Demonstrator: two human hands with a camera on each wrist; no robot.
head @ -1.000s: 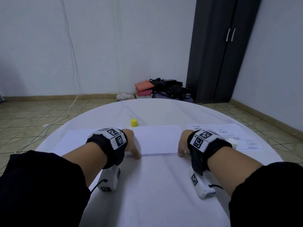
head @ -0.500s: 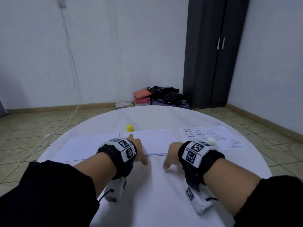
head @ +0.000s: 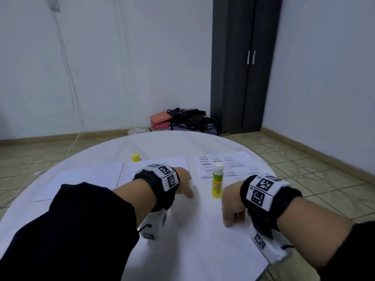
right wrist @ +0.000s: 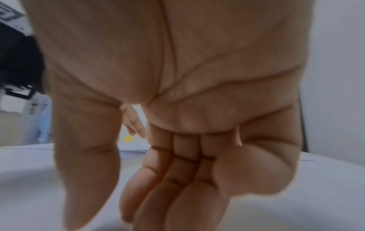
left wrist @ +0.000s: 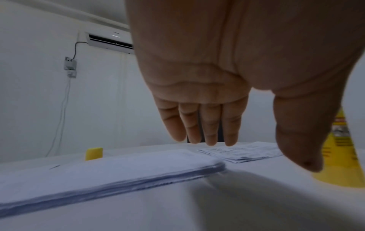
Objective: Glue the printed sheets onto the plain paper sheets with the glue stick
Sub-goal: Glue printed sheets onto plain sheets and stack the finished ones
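Partly, left hand (head: 183,184) hides plain sheets (head: 156,167).

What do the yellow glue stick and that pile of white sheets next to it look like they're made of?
The glue stick looks like smooth plastic: a yellow tube with a printed label and a whitish top, standing upright. The little yellow cap farther back seems the same plastic. The pile of white sheets looks like matt paper, its edge showing thin layers. Both hands are empty.
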